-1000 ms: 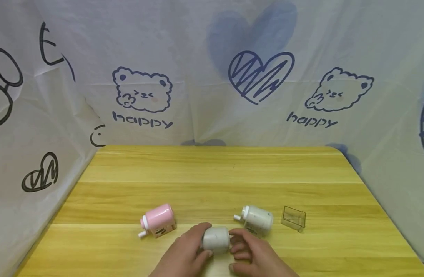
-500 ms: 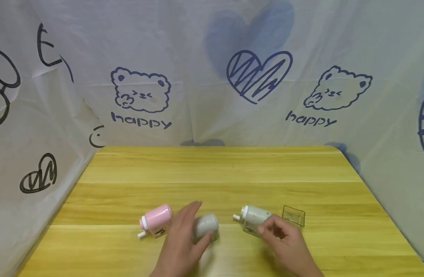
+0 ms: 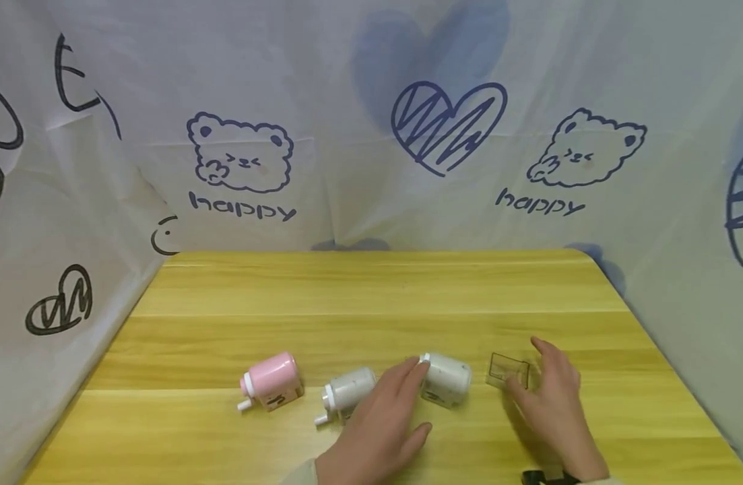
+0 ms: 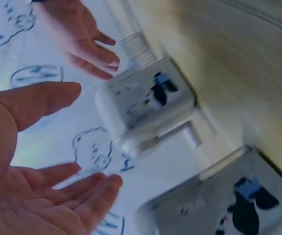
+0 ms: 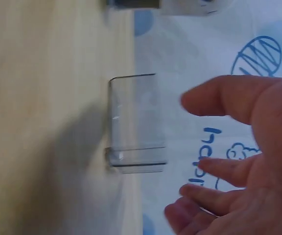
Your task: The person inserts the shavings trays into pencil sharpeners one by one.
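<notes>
My left hand [image 3: 380, 421] is spread between two pale grey crank pencil sharpeners. Its fingertips are close to the right grey sharpener [image 3: 446, 380]; in the left wrist view that sharpener [image 4: 146, 98] stands apart from the fingers. The other grey sharpener [image 3: 349, 391], its crank to the left, is partly behind the left hand. A clear, box-shaped sharpener drawer [image 3: 498, 370] lies on the table at the right. Around it my right hand [image 3: 556, 397] hovers with thumb and fingers apart; the right wrist view shows a gap between them and the drawer [image 5: 136, 122].
A pink crank sharpener [image 3: 274, 380] stands at the left with its white crank outward. The wooden table [image 3: 371, 289] ends at a white cloth [image 3: 347, 168] with blue drawings, which hangs behind and on both sides.
My left hand has let go of the grey sharpener, which now stands beside the pink one, and moved right. My right hand has moved right, past the other grey sharpener to the clear drawer.
</notes>
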Available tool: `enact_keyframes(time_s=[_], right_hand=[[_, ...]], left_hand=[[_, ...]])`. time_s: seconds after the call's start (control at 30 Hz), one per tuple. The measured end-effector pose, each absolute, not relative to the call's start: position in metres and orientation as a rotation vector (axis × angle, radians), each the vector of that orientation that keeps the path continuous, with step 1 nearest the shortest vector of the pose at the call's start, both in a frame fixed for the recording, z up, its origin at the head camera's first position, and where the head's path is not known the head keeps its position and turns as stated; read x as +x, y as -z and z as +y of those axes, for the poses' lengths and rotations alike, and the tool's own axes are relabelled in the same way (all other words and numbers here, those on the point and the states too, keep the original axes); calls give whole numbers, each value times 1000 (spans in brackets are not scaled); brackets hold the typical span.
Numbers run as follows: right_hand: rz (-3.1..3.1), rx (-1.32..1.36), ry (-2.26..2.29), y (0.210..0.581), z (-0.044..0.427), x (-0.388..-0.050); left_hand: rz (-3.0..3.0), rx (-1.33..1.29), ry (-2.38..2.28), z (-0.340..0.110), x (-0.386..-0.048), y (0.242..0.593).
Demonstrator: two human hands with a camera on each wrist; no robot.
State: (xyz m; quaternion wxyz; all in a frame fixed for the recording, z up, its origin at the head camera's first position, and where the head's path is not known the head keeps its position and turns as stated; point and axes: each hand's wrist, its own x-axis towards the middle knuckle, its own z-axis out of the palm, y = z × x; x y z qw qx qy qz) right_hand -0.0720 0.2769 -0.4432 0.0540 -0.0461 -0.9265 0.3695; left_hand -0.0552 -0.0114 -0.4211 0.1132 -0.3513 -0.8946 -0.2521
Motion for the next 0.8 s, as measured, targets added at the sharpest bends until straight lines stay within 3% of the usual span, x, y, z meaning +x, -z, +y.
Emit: enact_keyframes(time_s=[0.43, 0.8], right_hand=[[-3020, -56, -1004, 451, 278, -76], [-3081, -122, -974, 446, 280, -72]], left_hand=[[-2748, -1048, 678, 13, -87, 436], [-2708, -1005, 763, 14, -83, 429]])
